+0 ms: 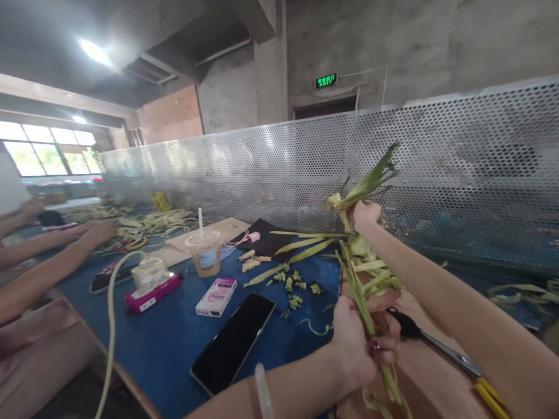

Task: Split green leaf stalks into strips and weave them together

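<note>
My left hand [356, 343] is closed around a bundle of narrow green corn husk strips [362, 299], whose ends hang below the fingers. Farther up, my right hand [367, 216] grips a green leafy corn husk [364, 189], raised in front of the perforated metal panel. Between the two hands lies a heap of pale green husks [373, 270] on the brown board [419, 384]. Just right of my left hand is a tool with a black handle [404, 324] and a metal shaft; a yellow handle [489, 396] shows near its lower end.
On the blue table [174, 349] are a phone [233, 343], a small white-and-pink box [216, 297], a drink cup with a straw [204, 253], a magenta box [152, 293] and green scraps [294, 285]. The perforated panel [244, 169] bounds the back. Another person's arms [56, 262] reach in from the left.
</note>
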The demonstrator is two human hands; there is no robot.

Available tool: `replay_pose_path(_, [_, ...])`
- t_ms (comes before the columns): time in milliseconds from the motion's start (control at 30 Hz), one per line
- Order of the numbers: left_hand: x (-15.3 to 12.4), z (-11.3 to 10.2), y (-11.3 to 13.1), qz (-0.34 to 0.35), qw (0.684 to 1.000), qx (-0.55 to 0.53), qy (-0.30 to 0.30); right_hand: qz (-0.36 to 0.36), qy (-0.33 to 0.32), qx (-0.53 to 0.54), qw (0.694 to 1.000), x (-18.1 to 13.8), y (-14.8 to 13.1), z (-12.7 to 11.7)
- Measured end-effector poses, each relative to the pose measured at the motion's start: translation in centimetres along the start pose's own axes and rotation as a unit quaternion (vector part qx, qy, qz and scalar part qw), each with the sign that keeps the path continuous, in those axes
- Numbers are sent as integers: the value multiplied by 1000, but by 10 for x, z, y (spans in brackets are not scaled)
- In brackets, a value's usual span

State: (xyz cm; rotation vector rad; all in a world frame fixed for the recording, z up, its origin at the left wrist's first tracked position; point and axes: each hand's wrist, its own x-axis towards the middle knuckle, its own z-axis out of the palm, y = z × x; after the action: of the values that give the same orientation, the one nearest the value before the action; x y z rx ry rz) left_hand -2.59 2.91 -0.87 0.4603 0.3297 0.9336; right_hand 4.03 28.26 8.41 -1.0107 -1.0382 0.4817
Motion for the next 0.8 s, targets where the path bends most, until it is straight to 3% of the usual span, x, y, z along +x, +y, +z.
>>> replay_pose_path(100, [-1,1,-4,45,999,28,2,-52,-37,-113,992,-13,3,18])
replay_pose_path(200, [-3,4,-7,87,994,48,52,-113,-102,-199,968,-26,4,46])
replay_pose_path(367, [-7,8,-8,200,967,68,145,-190,-214,-291,913,-45,17,94])
replay_pose_path(467, [-7,7,-7,223,960,92,143,-218,-284,-345,868,-50,33,113])
replay_pose_path(633, [-3,7,-5,235,947,92,198,-230,-376,-444,780,-52,60,120])
replay_pose_path(800, [-1,8,-5,224,953,109,170,-229,-453,-512,693,-44,65,106])
